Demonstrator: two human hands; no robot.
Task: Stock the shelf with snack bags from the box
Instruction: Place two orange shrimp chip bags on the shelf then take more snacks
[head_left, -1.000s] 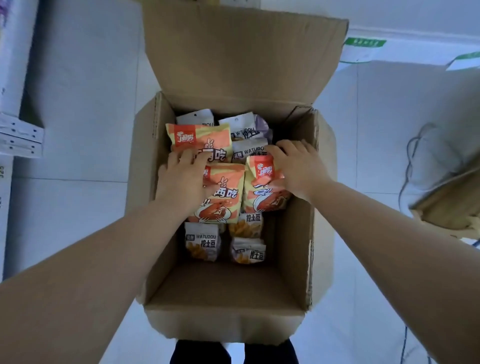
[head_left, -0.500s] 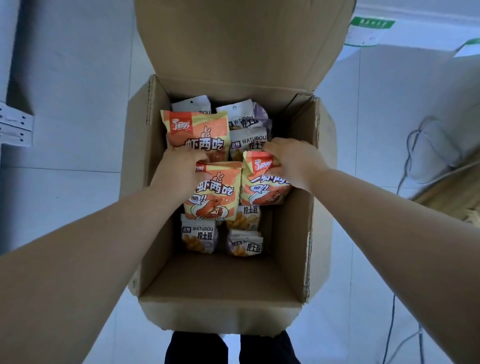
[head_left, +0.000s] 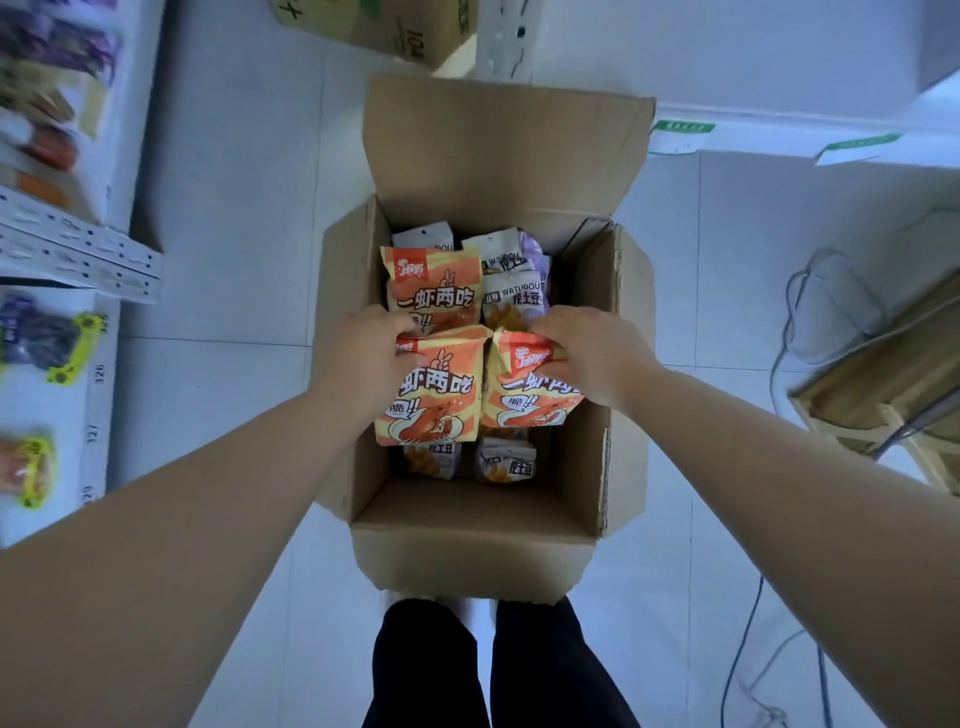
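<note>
Over the open box (head_left: 467, 530), left hand (head_left: 371, 358) and right hand (head_left: 592, 353) each grip an orange snack bag (head_left: 434, 395) by its top, apparently to lift it out for shelving.

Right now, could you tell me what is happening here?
A person stands over an open cardboard box on the floor. The left hand grips the top of the left orange bag, the right hand the right orange bag. Both are in the box, above white bags; the shelf stands at the left.
</note>
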